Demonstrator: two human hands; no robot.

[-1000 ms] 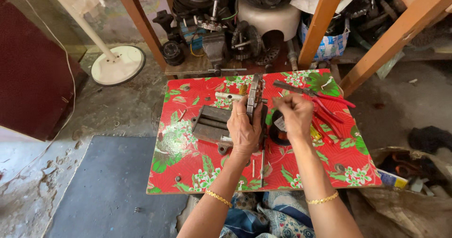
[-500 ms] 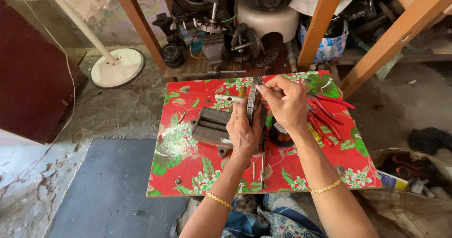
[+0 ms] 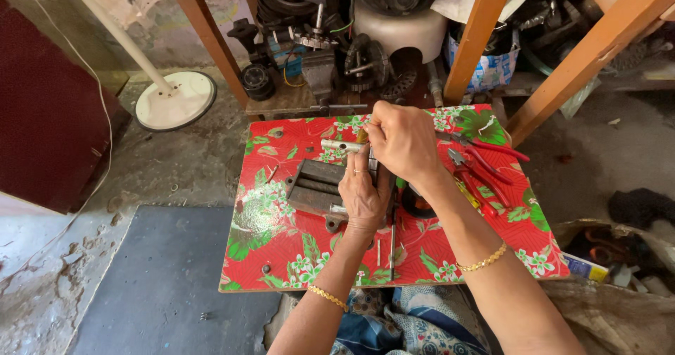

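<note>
While left hand [image 3: 363,195] presses the grey metal block [image 3: 318,190] steady on the tabletop [image 3: 281,253], right hand [image 3: 403,140] pinches a thin tool at its far end.

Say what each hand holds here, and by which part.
The left hand grips an upright metal part over the grey block, around its middle. The right hand pinches something small at its top; what it is cannot be told.

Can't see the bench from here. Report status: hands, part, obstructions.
Left hand gripping grey metal part on red table. Right hand pinching something small above it, item hidden. Red pliers lie right, clear of work.
</note>
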